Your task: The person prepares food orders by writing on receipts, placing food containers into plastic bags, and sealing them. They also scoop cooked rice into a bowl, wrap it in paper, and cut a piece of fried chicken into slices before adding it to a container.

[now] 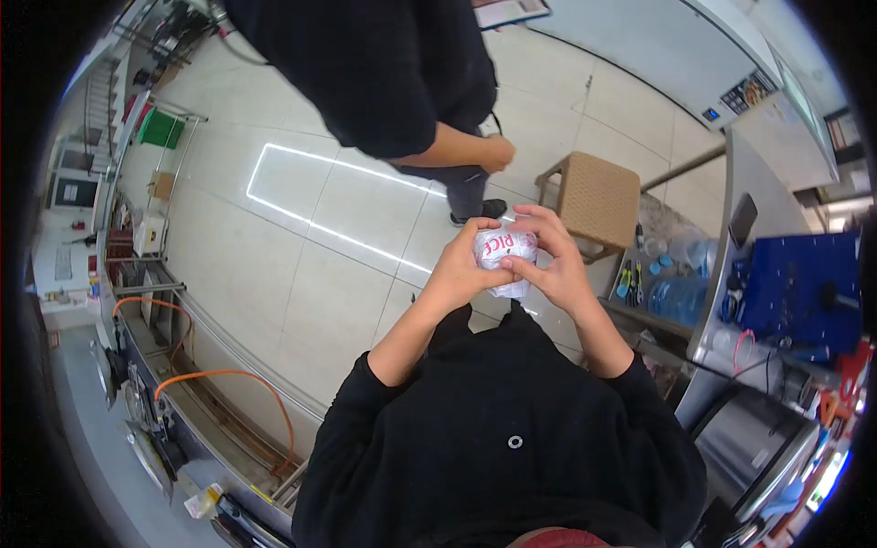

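Observation:
A rounded white paper-wrapped bundle (pixel 495 255) with red printed lettering is held up in front of my body, over the floor. My left hand (pixel 460 267) grips its left side, the thumb lying across the lower front. My right hand (pixel 556 257) grips the right side, with its thumb pressed on the front and the other fingers raised over the top edge. The paper narrows at the bottom, below my thumbs. What lies inside the wrapping is hidden.
Another person in dark clothes (pixel 384 75) stands just ahead. A tan woven-pattern stool (pixel 599 195) is front right. On the right, a metal table (pixel 736 171) bears a dark phone and a blue box (pixel 801 288). A counter with orange hoses (pixel 226 373) runs along the left.

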`<state>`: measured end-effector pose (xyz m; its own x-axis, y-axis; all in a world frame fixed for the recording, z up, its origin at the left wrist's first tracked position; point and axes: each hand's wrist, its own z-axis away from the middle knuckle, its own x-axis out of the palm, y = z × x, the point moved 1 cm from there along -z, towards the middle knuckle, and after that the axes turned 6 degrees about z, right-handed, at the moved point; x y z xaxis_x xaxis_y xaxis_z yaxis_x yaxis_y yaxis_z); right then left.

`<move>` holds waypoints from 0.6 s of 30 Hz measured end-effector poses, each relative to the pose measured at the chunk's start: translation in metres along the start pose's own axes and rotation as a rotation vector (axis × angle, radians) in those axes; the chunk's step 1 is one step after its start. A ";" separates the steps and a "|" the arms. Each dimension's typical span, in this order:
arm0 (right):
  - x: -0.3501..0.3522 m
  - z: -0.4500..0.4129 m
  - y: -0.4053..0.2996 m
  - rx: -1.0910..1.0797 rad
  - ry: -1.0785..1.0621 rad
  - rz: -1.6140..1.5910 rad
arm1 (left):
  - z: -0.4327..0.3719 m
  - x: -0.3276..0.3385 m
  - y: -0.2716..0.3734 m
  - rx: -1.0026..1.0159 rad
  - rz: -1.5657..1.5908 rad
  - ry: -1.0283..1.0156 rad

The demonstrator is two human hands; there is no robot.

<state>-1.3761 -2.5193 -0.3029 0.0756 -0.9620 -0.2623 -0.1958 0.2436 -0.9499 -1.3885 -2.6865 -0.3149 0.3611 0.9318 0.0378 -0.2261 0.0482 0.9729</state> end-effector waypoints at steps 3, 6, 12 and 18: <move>0.017 -0.039 0.001 -0.062 -0.052 0.109 | -0.022 -0.032 0.011 -0.008 -0.011 0.020; 0.034 -0.080 -0.002 0.014 -0.009 0.092 | -0.052 -0.071 0.019 -0.003 -0.062 -0.012; 0.057 -0.142 -0.045 -0.001 -0.004 -0.336 | -0.098 -0.149 0.037 -0.137 0.115 -0.100; 0.099 -0.255 -0.152 -0.634 -0.453 -0.866 | -0.134 -0.252 0.044 -0.217 0.177 -0.060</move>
<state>-1.5879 -2.6833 -0.1410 0.7406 -0.6135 0.2740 -0.3519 -0.7016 -0.6196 -1.6104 -2.8709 -0.3126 0.3501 0.9100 0.2222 -0.4766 -0.0311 0.8785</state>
